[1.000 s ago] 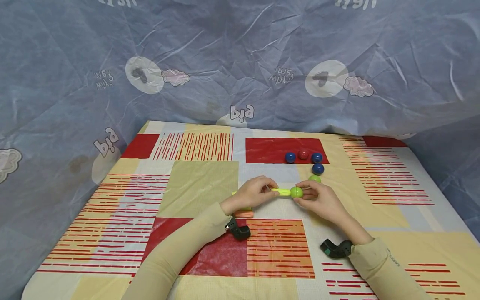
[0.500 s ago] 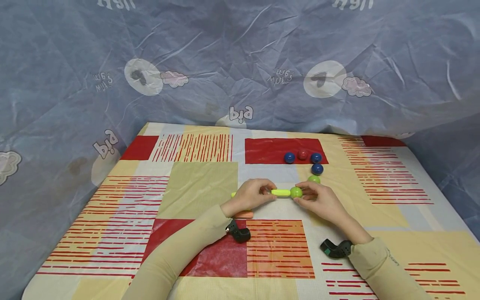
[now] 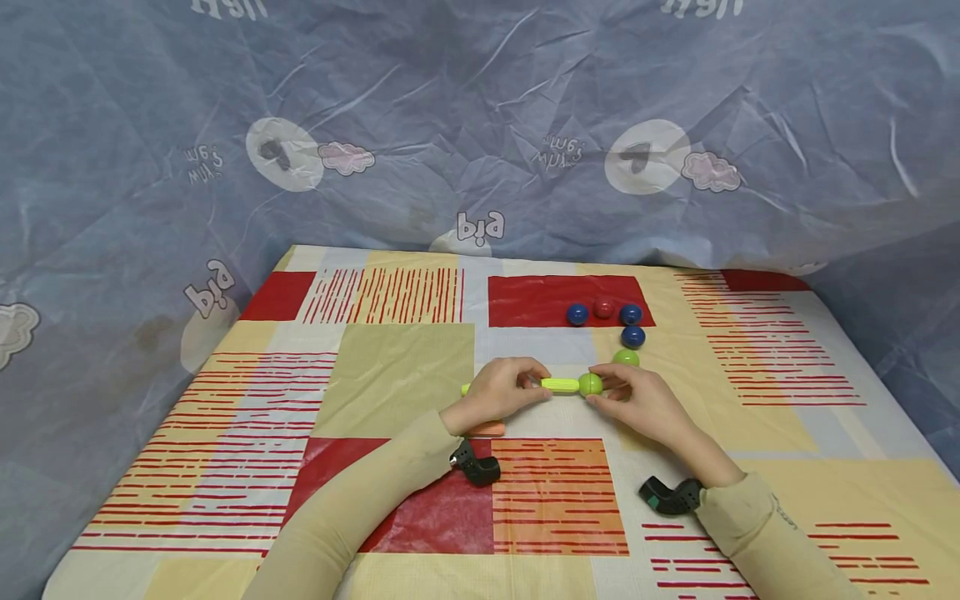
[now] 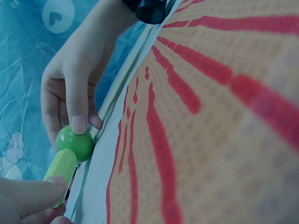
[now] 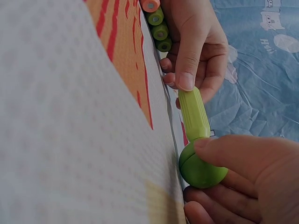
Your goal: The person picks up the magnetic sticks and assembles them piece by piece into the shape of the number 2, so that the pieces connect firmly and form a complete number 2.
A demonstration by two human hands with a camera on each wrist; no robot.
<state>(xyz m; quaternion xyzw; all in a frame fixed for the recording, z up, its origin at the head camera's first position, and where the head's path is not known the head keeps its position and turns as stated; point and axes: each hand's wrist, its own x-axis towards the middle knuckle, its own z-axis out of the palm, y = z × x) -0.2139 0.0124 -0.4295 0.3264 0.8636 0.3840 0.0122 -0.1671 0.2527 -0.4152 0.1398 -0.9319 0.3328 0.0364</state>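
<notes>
Blue printed sheeting point(image 3: 420, 108) hangs behind the desk point(image 3: 408, 375), which wears a patchwork-patterned cloth point(image 3: 555, 496). Taking the held green ball point(image 3: 590, 384) in the head view as our clock's centre, we find the left hand point(image 3: 498, 390) at nine o'clock, pinching a yellow-green rod point(image 3: 560, 385), and the right hand point(image 3: 637, 402) at four o'clock, gripping the ball between thumb and fingers. Rod and ball meet end-on; we cannot tell what, if anything, joins them.

We judge that joint the likeliest weak spot: hands pulling or twisting out of line could part the two, and a loose pinch could let the smooth ball roll off. Just beyond the right hand's fingers, at two o'clock, sits a second green ball point(image 3: 626, 357); a stray knuckle might send it into the nearest blue ball point(image 3: 633, 337). Farther out, toward twelve and one, a red ball point(image 3: 603, 307) lies between two more blue balls point(image 3: 631, 314). Toward eight o'clock, by the left wrist, an orange rod point(image 3: 489, 429) shows, and the right wrist view adds three green rods point(image 5: 160, 32) lined up beside it; a dropping forearm could disturb that row.

As for containers, we see none: the loose pieces rest directly on the cloth.
</notes>
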